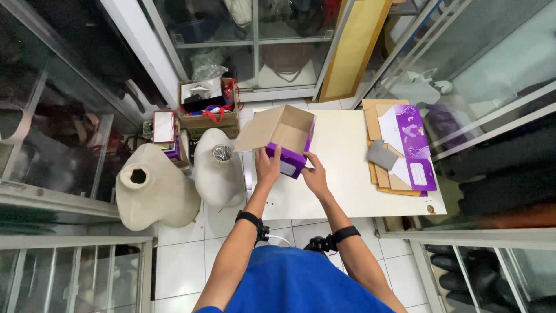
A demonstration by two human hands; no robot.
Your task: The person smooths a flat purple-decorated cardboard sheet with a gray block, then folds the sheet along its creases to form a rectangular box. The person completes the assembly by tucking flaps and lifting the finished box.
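Both hands meet at a purple box (288,141) that stands open on the white table (347,191), toward the table's 10 o'clock corner. The box shows brown card inside and purple outside, with one brown flap spread out toward 9 o'clock.

The left hand (267,167) grasps the near wall of the box at its 7 o'clock corner, the fingers curled over the purple edge. The right hand (315,175) lies against the box's 5 o'clock corner, fingers pressed to the purple side; whether they wrap it or only push on it I cannot tell. Each wrist wears a black band.

At 3 o'clock from the box, well apart from it on the table, lies a stack of flat cartons (399,150), purple and white on top and brown beneath, with a grey pad (381,154) resting on its near edge.

On the tiled floor at 9 o'clock from the table stand two pale mannequin torsos (156,185), the nearer one just beside the table edge. Behind them, toward 11 o'clock, sits a brown crate (208,107) stuffed with bags and red ribbon, and a small red box (164,127) stands just left of it. Glass cabinets ring the scene
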